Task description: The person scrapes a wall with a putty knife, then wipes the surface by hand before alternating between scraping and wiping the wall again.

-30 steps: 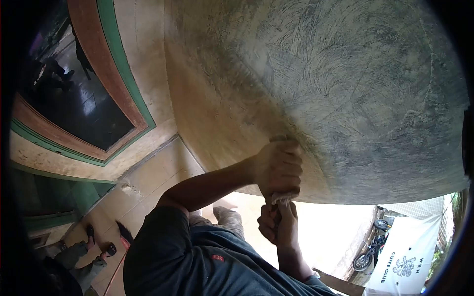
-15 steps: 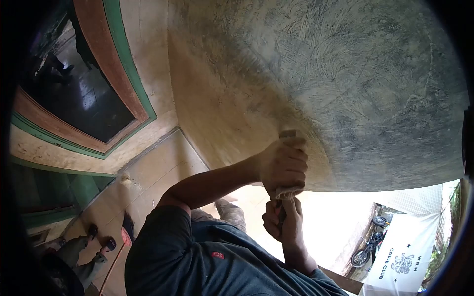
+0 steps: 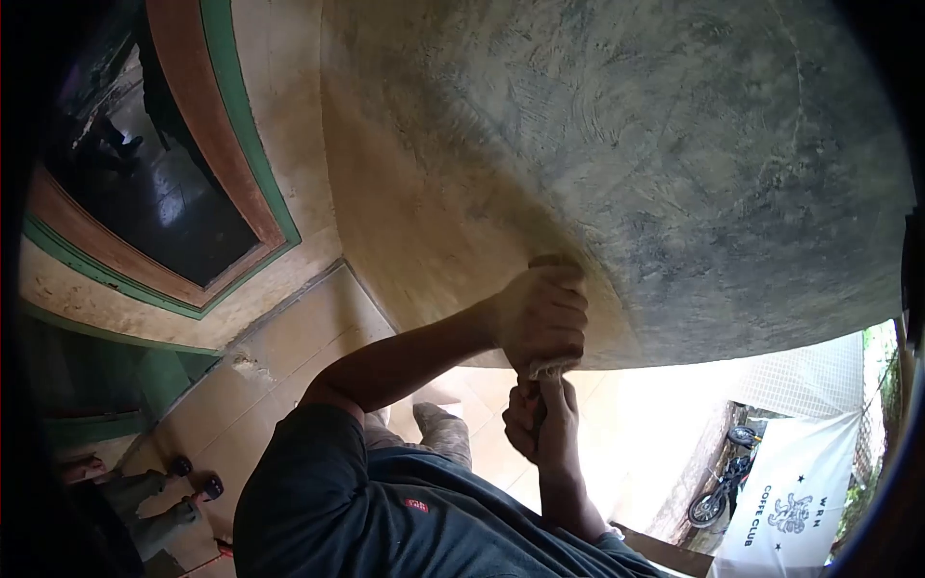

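Both my hands are closed, one above the other, around a narrow tool against the curved plastered wall. My left hand (image 3: 541, 316) wraps its upper part, and the tool's flat brown end (image 3: 553, 260) sticks out above the fingers against the wall (image 3: 694, 193). A frayed, pale strip (image 3: 552, 369) shows below that fist. My right hand (image 3: 546, 419) grips the tool's dark lower part. The fingers hide most of the tool, so I cannot tell its exact kind. Around my hands the wall turns from tan on the left to rough grey on the right.
A window with a green and brown frame (image 3: 252, 164) stands at left. Someone's legs (image 3: 145, 511) show at lower left on the tiled floor (image 3: 279, 376). A white banner (image 3: 785, 501) hangs at lower right beside a motorcycle (image 3: 718, 491).
Both hands and the tool have shifted slightly left in view, still gripping. The view itself has moved a little, and the broom at lower left has mostly left sight.
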A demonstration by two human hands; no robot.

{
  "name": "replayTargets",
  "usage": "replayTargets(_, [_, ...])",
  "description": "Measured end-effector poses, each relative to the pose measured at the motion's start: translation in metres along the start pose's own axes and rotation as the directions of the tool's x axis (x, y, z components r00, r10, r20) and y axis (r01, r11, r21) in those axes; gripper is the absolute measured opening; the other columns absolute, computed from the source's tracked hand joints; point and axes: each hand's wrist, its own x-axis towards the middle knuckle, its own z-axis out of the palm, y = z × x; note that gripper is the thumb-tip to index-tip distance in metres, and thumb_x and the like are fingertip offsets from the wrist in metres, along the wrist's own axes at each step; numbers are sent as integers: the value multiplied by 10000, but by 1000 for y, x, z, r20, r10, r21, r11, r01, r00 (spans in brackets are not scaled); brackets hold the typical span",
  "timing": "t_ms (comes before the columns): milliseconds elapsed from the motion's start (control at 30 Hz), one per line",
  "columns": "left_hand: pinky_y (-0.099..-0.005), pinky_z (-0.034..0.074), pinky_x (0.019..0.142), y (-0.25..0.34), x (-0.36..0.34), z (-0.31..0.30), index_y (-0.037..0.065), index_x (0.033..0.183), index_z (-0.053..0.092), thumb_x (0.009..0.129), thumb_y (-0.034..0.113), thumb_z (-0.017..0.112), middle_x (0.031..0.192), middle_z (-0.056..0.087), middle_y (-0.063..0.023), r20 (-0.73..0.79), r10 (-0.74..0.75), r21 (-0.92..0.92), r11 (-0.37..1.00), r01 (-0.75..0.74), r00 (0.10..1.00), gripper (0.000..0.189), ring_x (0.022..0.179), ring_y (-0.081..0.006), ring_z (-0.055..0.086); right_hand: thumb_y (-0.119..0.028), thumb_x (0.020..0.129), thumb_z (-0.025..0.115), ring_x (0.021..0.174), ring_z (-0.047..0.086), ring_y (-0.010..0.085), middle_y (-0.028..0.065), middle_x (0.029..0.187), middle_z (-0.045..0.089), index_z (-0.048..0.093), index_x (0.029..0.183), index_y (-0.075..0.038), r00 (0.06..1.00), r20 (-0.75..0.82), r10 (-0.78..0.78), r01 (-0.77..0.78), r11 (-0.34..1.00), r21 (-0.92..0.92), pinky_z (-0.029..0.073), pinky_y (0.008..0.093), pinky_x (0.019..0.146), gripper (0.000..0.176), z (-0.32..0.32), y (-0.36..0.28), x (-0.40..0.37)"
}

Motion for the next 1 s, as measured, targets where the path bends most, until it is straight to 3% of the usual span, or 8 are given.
replayTargets(233, [-439, 490, 852, 74, -22, -19, 11, 848, 585, 925, 114, 438, 968, 588, -154, -455, -415, 132, 843, 521, 787, 195, 963, -323, 582, -158, 957, 525, 377, 342, 79, 2, 562, 378, 414, 869, -65, 983, 156, -93, 112, 987, -112, 287, 214, 334, 170, -12, 18, -5])
replayTargets(267, [-380, 511, 804, 100, -30, -4, 16, 936, 565, 986, 181, 388, 937, 578, -150, -612, -659, -302, 706, 641, 437, 247, 952, -260, 587, -191, 975, 498, 393, 348, 65, 9, 570, 413, 430, 898, -55, 967, 149, -209, 229, 964, -134, 307, 208, 361, 171, -11, 30, -3])
replayTargets(333, [-301, 513, 750, 140, -42, -10, 25, 1029, 524, 1018, 239, 359, 972, 571, -123, -481, -831, -459, 510, 728, 279, 271, 893, -176, 597, -232, 997, 462, 423, 393, 50, 27, 615, 481, 448, 955, -35, 941, 135, -311, 333, 920, -205, 333, 204, 391, 201, 3, 32, -6])
replayTargets(400, [-218, 502, 623, 166, -49, -16, 29, 1084, 492, 1027, 263, 355, 973, 561, -81, -4, -986, -717, -113, 688, -166, 278, 828, -121, 596, -189, 1018, 418, 653, 519, 62, 50, 863, 561, 452, 1074, -38, 931, 224, -289, 331, 926, -181, 406, 203, 500, 164, 7, 42, -1])
replayTargets(733, [-170, 384, 362, 163, -94, -69, 46, 1135, 462, 826, 51, 630, 680, 547, -24, 335, -941, -744, -238, 624, 41, 351, 459, -37, 493, -307, 1006, 462, 1091, 502, 219, 109, 1214, 506, 381, 1361, -14, 849, 520, -96, 271, 924, -271, 340, 337, 1026, 468, 21, 74, 43])
replayTargets(867, [-185, 407, 412, 152, -107, -62, 41, 1157, 478, 812, 68, 679, 688, 567, -23, 451, -891, -726, -401, 559, -53, 400, 492, -62, 524, -259, 943, 558, 1049, 574, 292, 180, 1048, 637, 648, 1089, -26, 852, 494, -172, 499, -15, -866, 463, 374, 886, 289, 20, 18, 37])
replayTargets(933, [-191, 393, 411, 148, -88, -46, 45, 1133, 475, 825, 81, 674, 680, 554, -19, 370, -929, -789, -308, 531, 12, 369, 486, -63, 506, -266, 876, 639, 745, 625, 300, 132, 720, 647, 686, 781, -17, 947, 291, -138, 302, 67, -951, 504, 415, 721, 271, 37, -13, 27])
replayTargets(1000, [-196, 379, 411, 143, -93, -36, 49, 1110, 471, 837, 95, 669, 672, 541, -15, 296, -953, -839, -226, 494, 66, 340, 481, -65, 489, -254, 862, 647, 764, 638, 277, 129, 716, 639, 669, 777, -35, 660, 621, -423, 696, 32, -717, 502, 403, 724, 236, 52, -24, 30])
